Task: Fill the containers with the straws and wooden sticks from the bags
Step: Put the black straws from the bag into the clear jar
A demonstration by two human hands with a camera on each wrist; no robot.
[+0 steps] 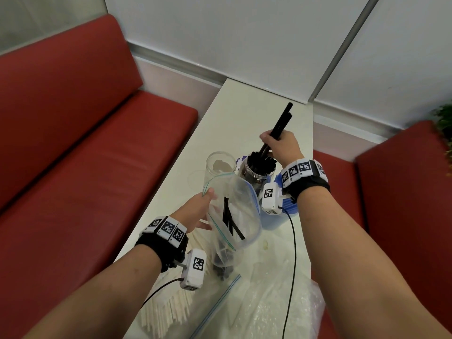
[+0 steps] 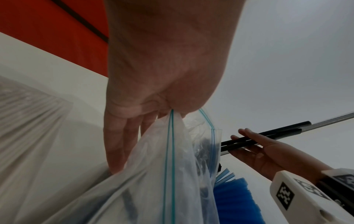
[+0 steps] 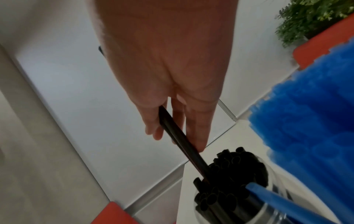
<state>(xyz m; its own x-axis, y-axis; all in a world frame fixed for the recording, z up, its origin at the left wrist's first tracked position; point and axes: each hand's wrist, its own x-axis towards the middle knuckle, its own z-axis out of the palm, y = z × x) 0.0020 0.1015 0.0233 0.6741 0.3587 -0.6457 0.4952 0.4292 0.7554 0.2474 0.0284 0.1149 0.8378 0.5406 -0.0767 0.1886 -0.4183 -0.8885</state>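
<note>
Fingers of the right hand (image 1: 281, 145) pinch black straws (image 1: 281, 126) over a jar (image 1: 258, 172); the left hand (image 1: 195, 211) grips an open bag (image 1: 234, 211).

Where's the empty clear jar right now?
In the head view the empty jar stands on the white table, just left of the jar of black straws and behind the bag in the left hand.

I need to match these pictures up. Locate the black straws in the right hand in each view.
Head: black straws upper centre, in right hand, above the jar.
Left wrist: right of centre, beyond the bag.
Right wrist: centre, slanting into the jar.
Shared landmark: blue straws.
</note>
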